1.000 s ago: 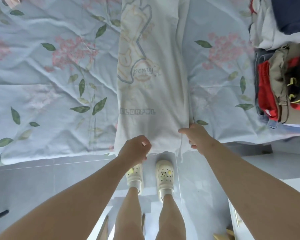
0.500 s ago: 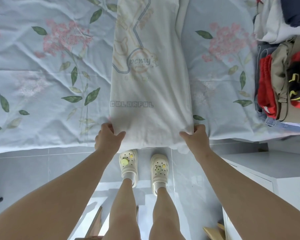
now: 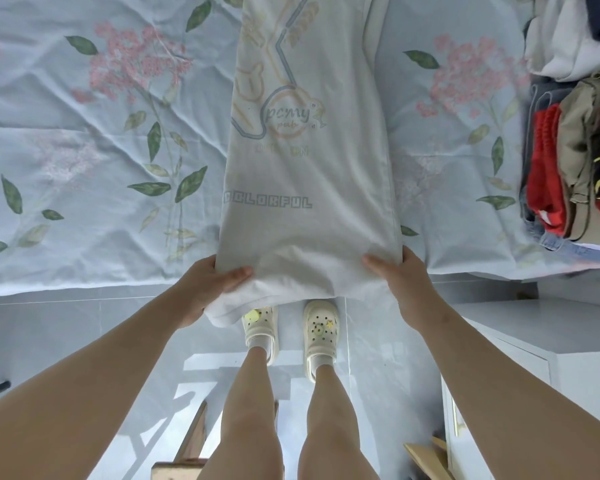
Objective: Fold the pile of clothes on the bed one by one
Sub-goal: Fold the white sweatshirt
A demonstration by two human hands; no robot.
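Note:
A white T-shirt (image 3: 309, 174) with a pale printed design and the word COLORFUL lies in a long narrow strip down the middle of the bed, its sides folded in. Its near end hangs over the bed's edge. My left hand (image 3: 201, 289) grips the near left corner, thumb on top of the cloth. My right hand (image 3: 400, 275) grips the near right corner, thumb on top too. The pile of clothes (image 3: 575, 143) sits at the right edge of the bed, with red, khaki, black, denim and white garments.
The bed is covered with a light blue floral sheet (image 3: 94, 140). A pale tiled floor (image 3: 66, 334) lies below. A white cabinet (image 3: 534, 358) stands at the right. Wooden furniture parts (image 3: 191, 441) show near my legs.
My left hand moved from the shirt's middle hem out to its left corner. Both hands now grip the hem and have lifted it a little off the bed's edge.

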